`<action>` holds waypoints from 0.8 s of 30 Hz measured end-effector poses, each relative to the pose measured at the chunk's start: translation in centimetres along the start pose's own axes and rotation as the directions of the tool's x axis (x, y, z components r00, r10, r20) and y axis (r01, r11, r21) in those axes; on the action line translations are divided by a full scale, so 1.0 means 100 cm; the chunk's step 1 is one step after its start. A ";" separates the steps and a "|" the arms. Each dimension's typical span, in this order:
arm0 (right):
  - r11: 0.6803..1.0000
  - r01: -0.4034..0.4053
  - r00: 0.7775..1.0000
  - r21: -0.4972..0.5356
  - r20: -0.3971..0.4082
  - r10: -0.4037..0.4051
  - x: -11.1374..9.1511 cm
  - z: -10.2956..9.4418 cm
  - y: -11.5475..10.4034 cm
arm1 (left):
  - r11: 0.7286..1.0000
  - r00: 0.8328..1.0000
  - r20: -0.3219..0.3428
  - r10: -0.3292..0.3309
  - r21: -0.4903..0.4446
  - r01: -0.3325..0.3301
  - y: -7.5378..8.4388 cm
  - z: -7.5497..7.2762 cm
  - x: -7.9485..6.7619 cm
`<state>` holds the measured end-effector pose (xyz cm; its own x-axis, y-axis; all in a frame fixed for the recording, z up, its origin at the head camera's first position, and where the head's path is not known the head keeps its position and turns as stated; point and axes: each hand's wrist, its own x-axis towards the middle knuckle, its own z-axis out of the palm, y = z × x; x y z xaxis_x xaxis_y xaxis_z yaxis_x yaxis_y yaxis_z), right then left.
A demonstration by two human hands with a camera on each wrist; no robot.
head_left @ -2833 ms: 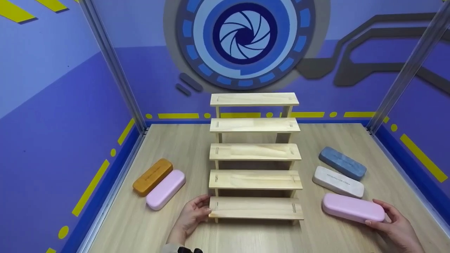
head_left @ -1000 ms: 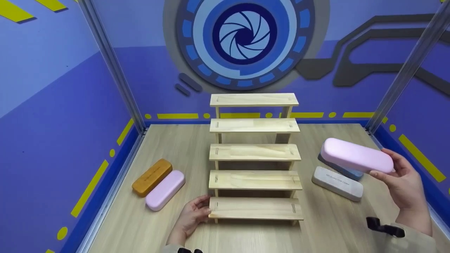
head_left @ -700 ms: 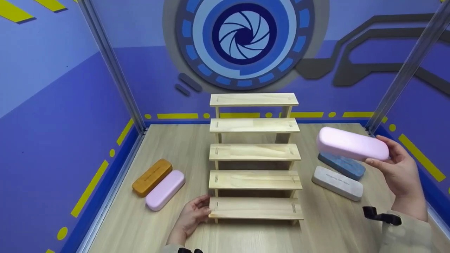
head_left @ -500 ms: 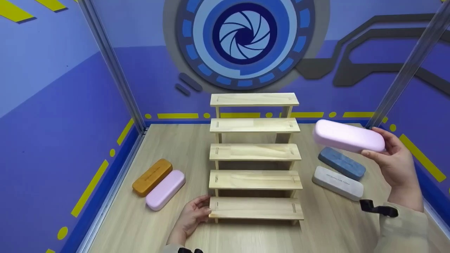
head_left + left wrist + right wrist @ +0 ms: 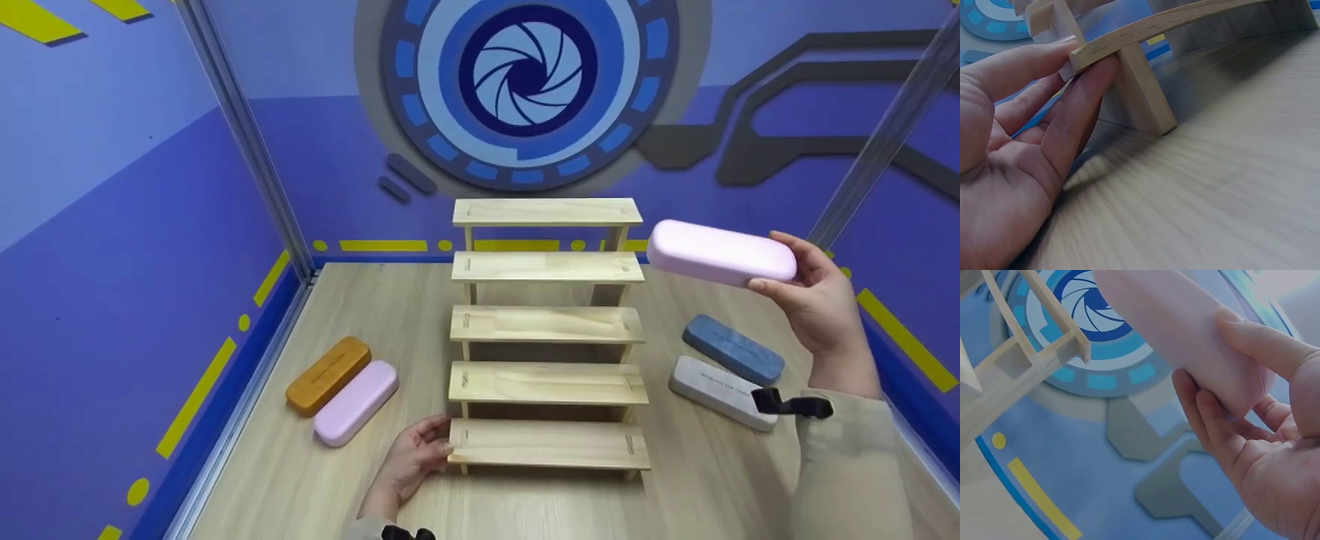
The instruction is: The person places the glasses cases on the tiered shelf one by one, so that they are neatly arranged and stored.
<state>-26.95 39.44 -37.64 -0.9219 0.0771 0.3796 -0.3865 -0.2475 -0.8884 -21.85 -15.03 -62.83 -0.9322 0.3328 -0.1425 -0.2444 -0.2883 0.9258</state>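
A pink glasses case is held in the air by my right hand, to the right of the upper shelves. The thumb and fingers grip its right end, as the right wrist view shows the case from below. My left hand pinches the left end of the lowest board of a wooden stepped rack. In the left wrist view the thumb lies on top of the board and the fingers lie under it. All the rack's boards are bare.
On the left lie an orange-brown case and a second pink case, side by side. A blue case and a light grey case lie on the right, the grey one partly behind a wrist strap. Printed walls enclose the table.
My right hand has lifted the pink case off the table at the right, then carried it up, away and leftward toward the upper shelves. My left hand has stayed on the lowest board.
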 end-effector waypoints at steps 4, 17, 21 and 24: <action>1.000 -0.022 0.999 -0.018 0.022 0.023 0.013 0.008 -0.002 | 1.000 1.000 0.002 -0.004 -0.006 0.004 0.000 -0.001 0.000; 0.991 -0.109 0.991 -0.076 0.066 0.114 0.064 0.051 -0.002 | 1.000 1.000 0.003 0.006 -0.006 -0.006 -0.001 -0.001 0.001; 0.968 -0.151 0.985 -0.199 0.050 0.164 0.078 0.071 -0.001 | 1.000 1.000 -0.005 0.001 -0.007 -0.001 -0.001 -0.001 0.001; 0.958 -0.177 0.980 -0.224 0.050 0.193 0.088 0.083 0.002 | 1.000 1.000 -0.006 0.004 -0.007 -0.004 -0.001 -0.001 0.001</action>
<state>-34.91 32.02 -32.36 -0.9767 -0.0203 0.2136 -0.2129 -0.0346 -0.9765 -21.91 -15.07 -62.99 -0.9346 0.3266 -0.1407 -0.2426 -0.2962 0.9238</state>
